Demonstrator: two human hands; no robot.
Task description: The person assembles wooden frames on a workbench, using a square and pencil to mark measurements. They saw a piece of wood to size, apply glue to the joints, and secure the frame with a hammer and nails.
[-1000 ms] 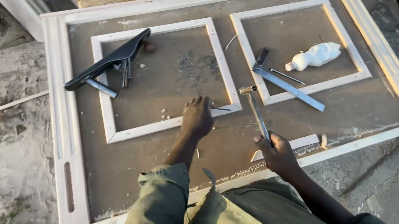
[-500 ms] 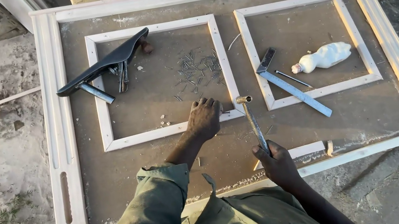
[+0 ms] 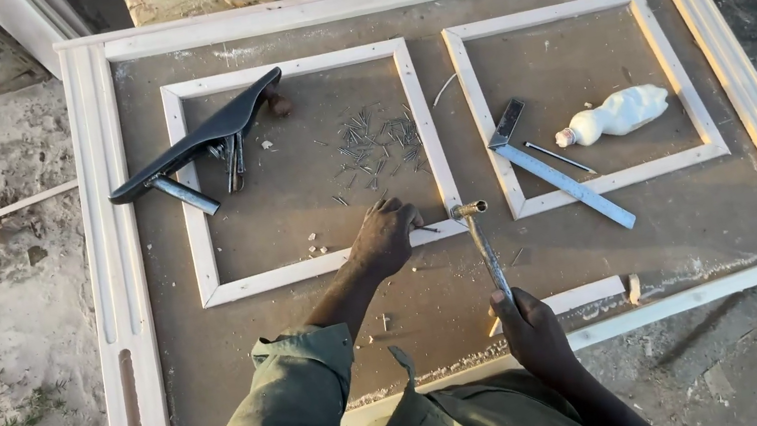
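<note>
The left hand [image 3: 385, 237] now pinches a nail [image 3: 429, 229] at the left frame's [image 3: 326, 267] lower right corner, the hammer [image 3: 483, 247] head drawn in just beside it.

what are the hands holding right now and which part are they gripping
The right hand grips a hammer at the lower end of its handle. The left hand pinches a small nail against the wooden moulding.

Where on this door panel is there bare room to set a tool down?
Bare board lies along the bottom left, between the left frame and the door's edge. The left frame is crowded: saddle, nails, left hand. The right frame holds a square and bottle.
</note>
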